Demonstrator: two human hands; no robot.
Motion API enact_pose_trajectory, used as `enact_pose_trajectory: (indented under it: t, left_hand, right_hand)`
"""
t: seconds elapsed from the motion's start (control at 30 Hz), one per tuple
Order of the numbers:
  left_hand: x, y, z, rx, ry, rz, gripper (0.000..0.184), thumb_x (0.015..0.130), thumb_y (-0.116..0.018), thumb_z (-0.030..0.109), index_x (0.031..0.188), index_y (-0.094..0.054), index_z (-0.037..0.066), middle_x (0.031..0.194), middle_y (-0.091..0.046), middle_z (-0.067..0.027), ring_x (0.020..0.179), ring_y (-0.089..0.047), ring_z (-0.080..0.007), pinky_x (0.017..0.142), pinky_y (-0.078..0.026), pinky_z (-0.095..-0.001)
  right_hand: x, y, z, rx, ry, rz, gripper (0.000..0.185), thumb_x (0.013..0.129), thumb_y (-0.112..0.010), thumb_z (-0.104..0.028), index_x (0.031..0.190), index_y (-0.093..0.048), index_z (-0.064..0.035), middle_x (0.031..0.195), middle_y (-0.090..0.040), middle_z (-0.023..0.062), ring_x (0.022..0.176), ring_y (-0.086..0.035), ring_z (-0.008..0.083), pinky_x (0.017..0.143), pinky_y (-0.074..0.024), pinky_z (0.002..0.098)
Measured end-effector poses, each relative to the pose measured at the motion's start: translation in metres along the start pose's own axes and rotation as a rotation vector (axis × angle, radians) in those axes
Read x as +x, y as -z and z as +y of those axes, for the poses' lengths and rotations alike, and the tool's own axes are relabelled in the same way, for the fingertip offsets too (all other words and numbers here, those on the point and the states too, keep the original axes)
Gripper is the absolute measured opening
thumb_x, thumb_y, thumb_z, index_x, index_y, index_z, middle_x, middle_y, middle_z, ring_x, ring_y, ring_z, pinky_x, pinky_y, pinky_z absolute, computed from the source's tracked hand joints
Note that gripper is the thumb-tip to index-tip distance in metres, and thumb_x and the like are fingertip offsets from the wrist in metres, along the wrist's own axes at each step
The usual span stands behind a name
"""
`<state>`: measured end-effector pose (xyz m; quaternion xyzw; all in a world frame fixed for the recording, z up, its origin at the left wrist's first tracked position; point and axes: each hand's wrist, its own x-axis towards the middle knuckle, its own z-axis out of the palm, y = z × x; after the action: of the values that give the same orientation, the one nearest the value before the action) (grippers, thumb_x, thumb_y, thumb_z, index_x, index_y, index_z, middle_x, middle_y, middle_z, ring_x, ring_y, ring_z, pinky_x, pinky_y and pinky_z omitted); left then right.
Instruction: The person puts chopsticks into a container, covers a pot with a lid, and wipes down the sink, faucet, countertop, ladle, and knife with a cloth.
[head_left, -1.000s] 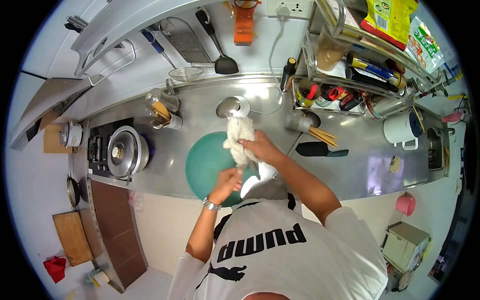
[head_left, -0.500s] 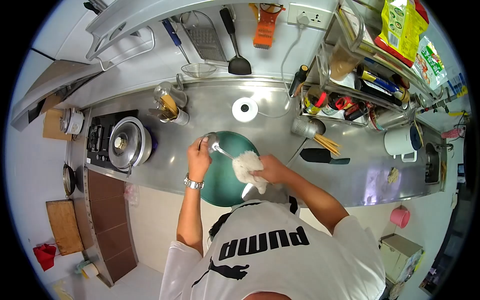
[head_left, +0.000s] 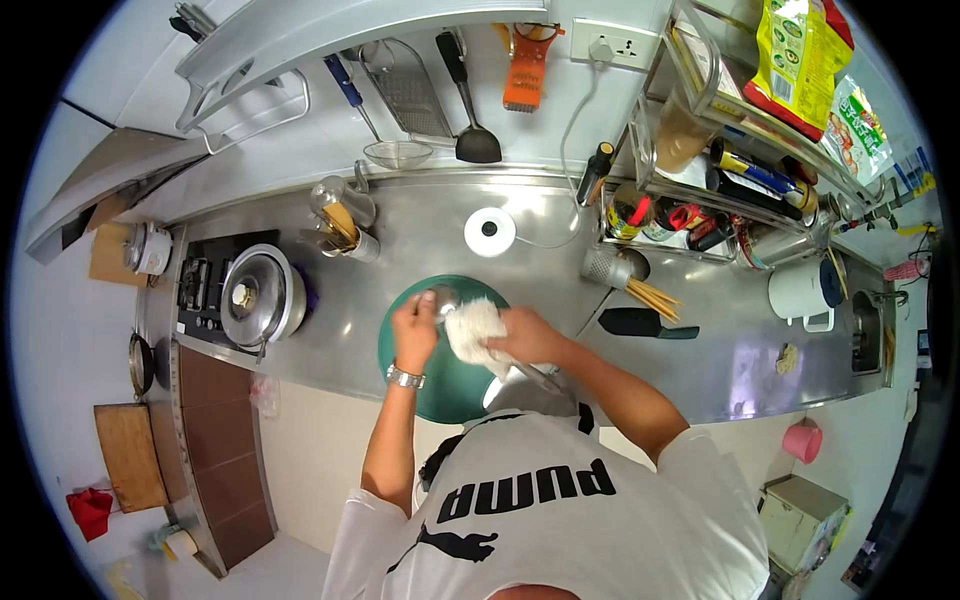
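Observation:
My left hand [head_left: 413, 328], with a metal watch at the wrist, is closed on the rounded bowl end of a metal ladle [head_left: 443, 298]. In my right hand [head_left: 525, 338] is a bunched white cloth [head_left: 473, 328], pressed around the ladle just beside its bowl. The cloth hides part of the ladle's handle. Both hands are over a round green board or basin [head_left: 420, 385] on the steel counter. Close to my body, a shiny metal vessel [head_left: 510, 392] shows partly below my right forearm.
A white round charging base [head_left: 489, 231] with a cord sits behind. To the right lie a black-bladed knife [head_left: 630, 322] and a perforated holder with chopsticks [head_left: 655, 295]. A lidded pot [head_left: 262, 297] stands on the left stove. A bottle rack [head_left: 700, 215] rises at back right.
The cloth has slid left along the ladle toward its bowl. My left hand and the ladle's bowl have moved slightly right and down, bringing the hands closer together.

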<state>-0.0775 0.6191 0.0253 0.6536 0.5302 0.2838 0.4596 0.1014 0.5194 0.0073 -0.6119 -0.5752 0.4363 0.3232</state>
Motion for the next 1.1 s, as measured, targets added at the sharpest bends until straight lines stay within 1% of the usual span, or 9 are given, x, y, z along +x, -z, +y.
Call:
enact_pose_trajectory:
  t: [0.13,0.3,0.47,0.5,0.57,0.73,0.83,1.0,1.1]
  left_hand:
    - [0.016,0.037,-0.026,0.062,-0.220,0.182,0.037,0.093,-0.050,0.032,0.086,-0.062,-0.002,0.050,-0.047,-0.0005,0.038,-0.044,-0.0093,0.036,-0.035,-0.0261]
    - [-0.002,0.024,-0.019,0.152,-0.061,0.154,0.032,0.092,-0.051,0.027,0.085,-0.063,-0.002,0.054,-0.051,-0.0112,0.048,-0.043,-0.0156,0.045,-0.035,-0.0320]
    - [-0.029,-0.034,-0.032,0.136,-0.329,0.156,0.031,0.092,-0.050,0.023,0.078,-0.061,-0.003,0.053,-0.048,-0.0138,0.046,-0.043,-0.0177,0.044,-0.034,-0.0348]
    - [-0.022,-0.027,-0.037,0.135,-0.330,0.151,0.031,0.092,-0.050,0.023,0.078,-0.061,-0.003,0.053,-0.048,-0.0138,0.046,-0.043,-0.0177,0.044,-0.034,-0.0348]
    - [-0.001,0.007,-0.053,0.061,0.020,0.139,0.038,0.092,-0.051,0.029,0.071,-0.060,-0.002,0.050,-0.047,-0.0050,0.042,-0.045,-0.0127,0.039,-0.036,-0.0304]
    - [0.006,0.052,-0.043,-0.168,0.137,0.230,0.036,0.092,-0.052,0.031,0.078,-0.061,-0.001,0.053,-0.047,-0.0007,0.040,-0.041,-0.0101,0.035,-0.032,-0.0268]
    - [0.004,0.039,-0.052,-0.246,0.235,0.248,0.034,0.092,-0.052,0.032,0.081,-0.060,0.000,0.058,-0.050,-0.0020,0.037,-0.039,-0.0088,0.032,-0.031,-0.0241]
    - [0.005,0.032,-0.073,-0.461,0.389,0.217,0.031,0.091,-0.053,0.032,0.089,-0.057,0.001,0.062,-0.056,-0.0078,0.035,-0.041,-0.0113,0.032,-0.034,-0.0244]
    - [0.001,0.029,-0.083,-0.634,0.561,0.117,0.031,0.091,-0.052,0.032,0.094,-0.056,0.002,0.063,-0.059,-0.0104,0.035,-0.042,-0.0120,0.031,-0.035,-0.0245]
  right_hand:
    - [-0.029,-0.007,0.030,-0.065,-0.037,-0.157,0.037,0.074,-0.065,-0.035,0.083,-0.063,0.0008,0.079,-0.062,0.0233,0.076,-0.060,0.0392,0.069,-0.0466,0.0439]
    - [-0.029,-0.011,0.036,0.004,0.029,-0.146,0.039,0.074,-0.064,-0.034,0.087,-0.063,0.0022,0.083,-0.063,0.0224,0.076,-0.061,0.0381,0.070,-0.0470,0.0423]
    - [0.012,-0.021,0.029,0.374,-0.126,-0.063,0.026,0.078,-0.066,-0.019,0.091,-0.063,0.0026,0.081,-0.065,0.0101,0.074,-0.060,0.0159,0.070,-0.0470,0.0324]
    - [0.002,-0.003,-0.006,0.429,-0.085,-0.096,0.043,0.076,-0.065,-0.034,0.091,-0.062,0.0066,0.086,-0.063,0.0238,0.080,-0.063,0.0332,0.073,-0.0470,0.0379]
    - [-0.008,0.002,-0.005,0.234,-0.124,-0.173,0.044,0.076,-0.064,-0.035,0.092,-0.062,0.0064,0.088,-0.064,0.0233,0.080,-0.062,0.0338,0.074,-0.0469,0.0379]
    - [-0.041,0.003,0.028,0.112,-0.154,-0.353,0.049,0.077,-0.061,-0.039,0.098,-0.061,0.0056,0.092,-0.063,0.0232,0.083,-0.062,0.0365,0.077,-0.0465,0.0383]
    - [-0.058,0.018,0.017,0.093,-0.207,-0.280,0.044,0.076,-0.064,-0.034,0.100,-0.062,0.0026,0.092,-0.065,0.0184,0.079,-0.063,0.0299,0.075,-0.0480,0.0360]
    - [-0.083,0.051,0.002,0.832,-0.248,0.200,0.026,0.079,-0.063,-0.009,0.105,-0.062,-0.0023,0.090,-0.065,0.0057,0.083,-0.060,0.0127,0.076,-0.0481,0.0269]
    - [-0.085,0.057,0.029,0.619,-0.243,0.156,0.030,0.080,-0.062,-0.006,0.109,-0.059,-0.0021,0.098,-0.063,0.0087,0.093,-0.058,0.0156,0.083,-0.0459,0.0286]
